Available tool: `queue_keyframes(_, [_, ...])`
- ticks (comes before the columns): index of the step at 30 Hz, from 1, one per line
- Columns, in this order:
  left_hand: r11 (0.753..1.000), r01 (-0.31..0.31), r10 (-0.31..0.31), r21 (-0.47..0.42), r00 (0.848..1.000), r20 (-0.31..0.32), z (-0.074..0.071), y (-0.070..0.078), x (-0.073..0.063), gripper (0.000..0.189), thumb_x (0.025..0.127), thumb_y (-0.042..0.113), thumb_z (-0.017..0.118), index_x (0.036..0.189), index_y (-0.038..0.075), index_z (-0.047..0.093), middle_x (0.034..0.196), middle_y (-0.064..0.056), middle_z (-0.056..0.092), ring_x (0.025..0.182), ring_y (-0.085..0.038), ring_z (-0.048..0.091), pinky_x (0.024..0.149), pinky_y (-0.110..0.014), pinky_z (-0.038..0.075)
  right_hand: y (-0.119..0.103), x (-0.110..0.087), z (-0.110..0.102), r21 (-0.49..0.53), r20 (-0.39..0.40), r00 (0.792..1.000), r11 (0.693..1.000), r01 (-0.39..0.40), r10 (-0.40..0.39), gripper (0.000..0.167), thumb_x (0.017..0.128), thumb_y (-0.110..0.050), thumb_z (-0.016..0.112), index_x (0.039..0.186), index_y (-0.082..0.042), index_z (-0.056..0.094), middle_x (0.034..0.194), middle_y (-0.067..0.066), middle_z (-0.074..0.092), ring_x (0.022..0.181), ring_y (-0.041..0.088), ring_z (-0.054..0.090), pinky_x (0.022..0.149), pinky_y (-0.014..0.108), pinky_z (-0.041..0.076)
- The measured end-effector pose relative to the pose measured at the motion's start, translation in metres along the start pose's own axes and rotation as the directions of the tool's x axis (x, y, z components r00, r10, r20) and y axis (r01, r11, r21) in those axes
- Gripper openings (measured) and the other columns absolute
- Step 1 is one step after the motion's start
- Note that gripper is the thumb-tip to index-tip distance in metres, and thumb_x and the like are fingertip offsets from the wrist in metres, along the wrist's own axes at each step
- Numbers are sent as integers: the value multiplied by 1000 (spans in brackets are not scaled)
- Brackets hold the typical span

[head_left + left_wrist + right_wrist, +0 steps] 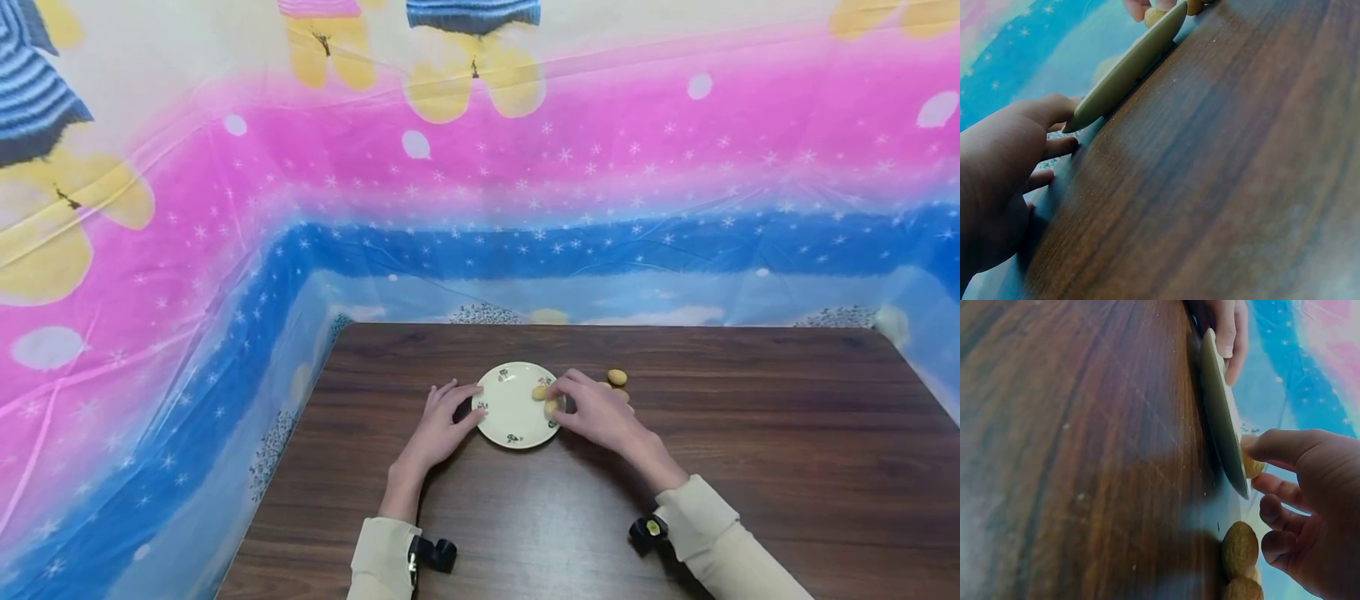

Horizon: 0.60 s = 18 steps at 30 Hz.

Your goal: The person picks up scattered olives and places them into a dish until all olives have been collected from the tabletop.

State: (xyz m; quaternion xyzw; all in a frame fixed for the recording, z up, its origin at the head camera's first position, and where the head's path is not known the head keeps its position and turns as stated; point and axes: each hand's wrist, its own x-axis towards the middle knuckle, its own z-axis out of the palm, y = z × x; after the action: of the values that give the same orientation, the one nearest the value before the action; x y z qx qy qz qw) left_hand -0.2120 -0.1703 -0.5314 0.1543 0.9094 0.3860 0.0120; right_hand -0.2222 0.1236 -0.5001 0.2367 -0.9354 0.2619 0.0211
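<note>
A white plate [517,417] with small dark motifs lies on the table between both hands. My left hand [444,423] holds its left rim, thumb and forefinger against the edge. At the plate's right side, my right hand [603,414] pinches a small yellow-brown oval piece [1252,466] between thumb and forefinger, just over the plate's surface; the other fingers are curled loosely. Another oval piece [539,392] sits on the plate beside those fingertips. More oval pieces [1240,550], rough-skinned, lie on the table beyond the right hand, which partly hides them in the head view.
The dark wood-grain table [787,433] reaches to a patterned cloth [570,183] in pink and blue, hung behind it and along the left. A small black camera [648,533] sits at the right cuff, another [435,554] at the left.
</note>
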Motion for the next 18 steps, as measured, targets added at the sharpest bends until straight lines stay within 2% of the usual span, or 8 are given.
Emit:
queue_keyframes(10, [1000, 2, -2, 4, 1000, 0, 0, 0, 0, 47, 99, 40, 60, 141, 20, 57, 147, -2, 54, 151, -30, 26, 126, -53, 2, -6, 7, 2, -53, 51, 999, 999, 1, 2, 21, 89, -28, 73, 108, -21, 71, 108, -4, 63, 63, 6, 50, 51, 23, 40])
queue_keyframes(18, [1000, -1, 1, 14, 1000, -2, 0, -1, 1, 47, 99, 40, 60, 141, 20, 57, 147, -2, 54, 151, -29, 26, 126, -53, 3, -6, 10, 4, -63, 44, 999, 998, 3, 0, 20, 90, -30, 72, 109, -23, 70, 111, -5, 63, 68, 6, 51, 54, 25, 41])
